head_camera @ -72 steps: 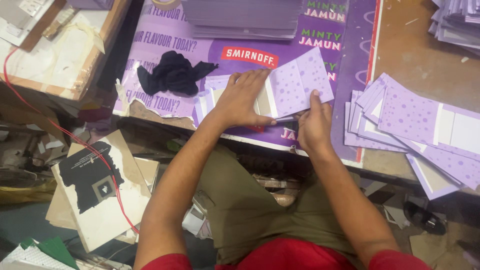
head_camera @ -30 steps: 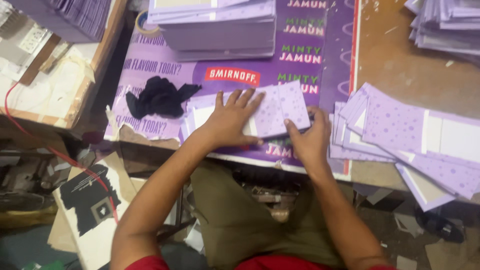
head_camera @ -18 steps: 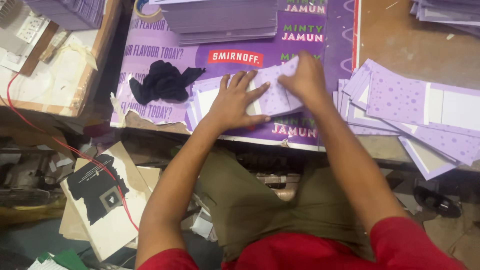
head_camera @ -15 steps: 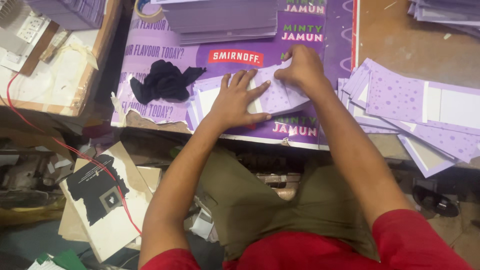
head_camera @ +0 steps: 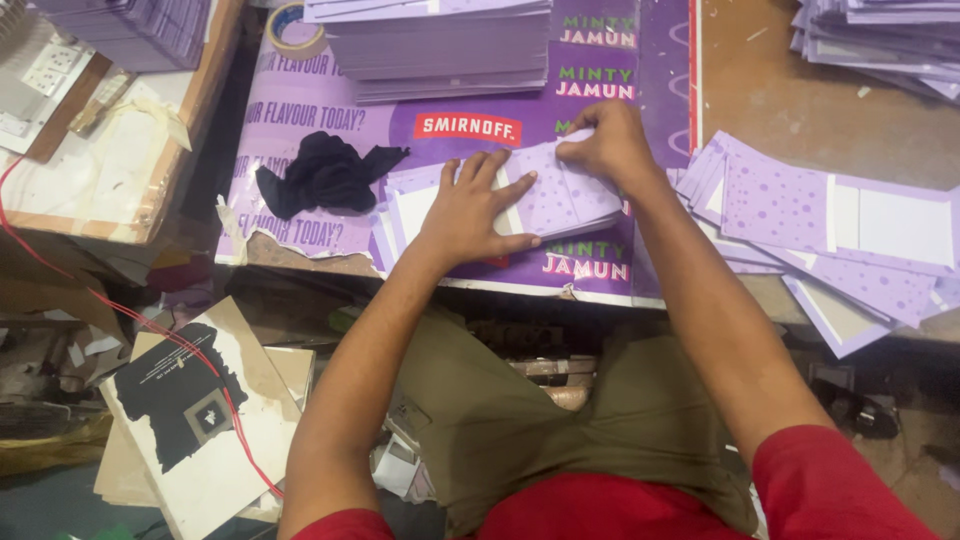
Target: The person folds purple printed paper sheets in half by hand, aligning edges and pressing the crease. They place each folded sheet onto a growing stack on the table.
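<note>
Left hand (head_camera: 470,210): lies flat, palm down, fingers spread wide, pressing on the near-left part of the purple card (head_camera: 560,195); it grips nothing.
Right hand (head_camera: 605,145): fingers curled narrow, pinching the far edge of the card; whether that edge is lifted or folded over, I cannot tell.
Card: lilac with pale dots, lying on the purple poster (head_camera: 480,110), near the poster's front edge and right of its middle. It reaches from under the left fingertips to the right hand's knuckles, between the two hands.
Under the card: a few white-faced sheets (head_camera: 410,210) fan out to the left beneath the left palm.
Poster: covers the middle of the tabletop (head_camera: 770,100); its front-left edge is torn.
Black cloth (head_camera: 325,175): crumpled on the poster, just left of the left hand, apart from it.
Far stack (head_camera: 440,45): a neat pile of purple cards at the poster's back edge, beyond both hands.
Tape roll (head_camera: 295,25): at the poster's back-left corner, beside that stack.
Right pile (head_camera: 830,230): loose dotted cards fanned along the tabletop's front-right edge, just right of the right forearm.
Corner stack (head_camera: 880,40): more cards at the back-right corner.
In the way: nothing lies between the hands and the card.
</note>
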